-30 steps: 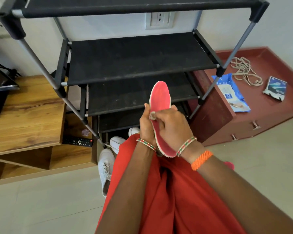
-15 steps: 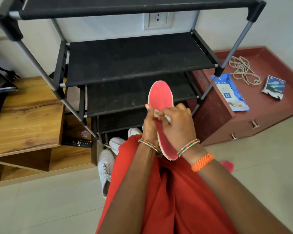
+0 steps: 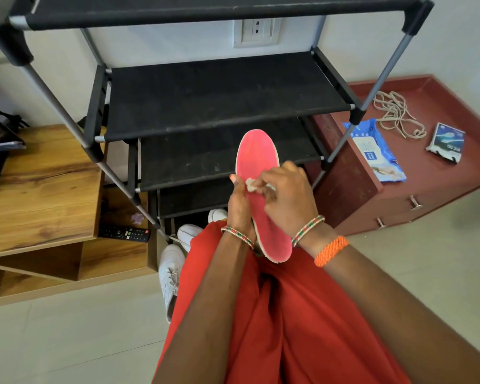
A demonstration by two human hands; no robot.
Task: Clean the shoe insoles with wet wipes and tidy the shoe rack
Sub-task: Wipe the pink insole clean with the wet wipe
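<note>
Pink insole (image 3: pixel 257 173) held upright over lap, toe end up, in front of black shoe rack (image 3: pixel 222 95). Left hand (image 3: pixel 240 206) grips insole's left edge from behind, thumb on front. Right hand (image 3: pixel 287 200) pinches small crumpled wet wipe (image 3: pixel 251 186) against insole's middle. White shoes (image 3: pixel 171 270) on floor at rack's foot. Blue wipes pack (image 3: pixel 374 152) lies on red-brown worktop (image 3: pixel 438 184) right of rack, beside coiled cord (image 3: pixel 394 113). Remote (image 3: pixel 124 233) on wooden shelf at left.
</note>
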